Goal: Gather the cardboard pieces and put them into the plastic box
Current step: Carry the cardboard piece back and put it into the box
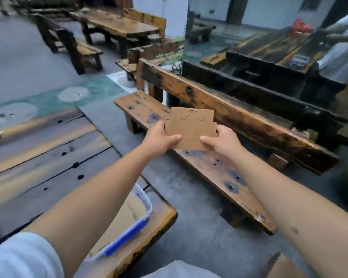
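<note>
A small stack of brown cardboard pieces (191, 127) with cut outlines is held in the air above a wooden bench. My left hand (161, 140) grips its lower left corner, thumb on top. My right hand (221, 140) grips its lower right corner, thumb on top. The clear plastic box (147, 203) with a blue latch sits on the table corner below my left forearm; brown cardboard lies inside it. My forearm hides most of the box.
A dark plank table (48, 157) spreads at the left. The long wooden bench (209, 163) with a backrest runs under the cardboard. A glass pane (259, 37) stands behind it. More benches and a table stand far back. Grey floor lies between table and bench.
</note>
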The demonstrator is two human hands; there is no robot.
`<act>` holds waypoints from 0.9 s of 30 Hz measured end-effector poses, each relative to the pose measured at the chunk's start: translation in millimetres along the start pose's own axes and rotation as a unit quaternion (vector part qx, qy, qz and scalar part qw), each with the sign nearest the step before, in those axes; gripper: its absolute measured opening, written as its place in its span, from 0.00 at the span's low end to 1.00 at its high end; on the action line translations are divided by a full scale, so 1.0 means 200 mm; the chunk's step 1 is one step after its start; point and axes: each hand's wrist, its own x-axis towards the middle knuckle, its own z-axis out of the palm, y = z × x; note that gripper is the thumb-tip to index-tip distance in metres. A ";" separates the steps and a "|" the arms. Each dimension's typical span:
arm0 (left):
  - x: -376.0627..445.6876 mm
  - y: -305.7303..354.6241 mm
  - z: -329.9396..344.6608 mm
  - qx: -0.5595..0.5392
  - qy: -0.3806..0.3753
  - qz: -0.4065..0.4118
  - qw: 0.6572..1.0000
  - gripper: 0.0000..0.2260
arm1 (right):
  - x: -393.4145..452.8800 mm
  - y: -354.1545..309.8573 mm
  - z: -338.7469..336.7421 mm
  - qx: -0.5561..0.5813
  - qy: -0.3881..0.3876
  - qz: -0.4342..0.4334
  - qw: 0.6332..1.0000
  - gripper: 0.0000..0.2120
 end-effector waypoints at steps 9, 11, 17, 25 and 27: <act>-0.51 -0.49 -0.40 -0.026 0.158 -0.195 0.968 0.20 | 0.00 -0.25 0.72 0.013 -0.229 -0.098 0.968 0.21; -0.58 -0.53 -0.42 -0.017 0.160 -0.218 0.963 0.19 | -0.04 -0.25 0.80 0.001 -0.236 -0.101 0.967 0.23; -0.87 -0.79 -0.48 0.003 0.206 -0.309 0.928 0.20 | -0.19 -0.27 1.14 -0.016 -0.319 -0.116 0.941 0.20; -1.01 -1.07 -0.34 -0.046 0.202 -0.366 0.907 0.24 | -0.35 -0.07 1.41 -0.041 -0.369 -0.034 0.928 0.14; -1.03 -1.13 -0.28 -0.030 0.185 -0.396 0.899 0.25 | -0.39 -0.02 1.47 -0.060 -0.373 -0.011 0.926 0.18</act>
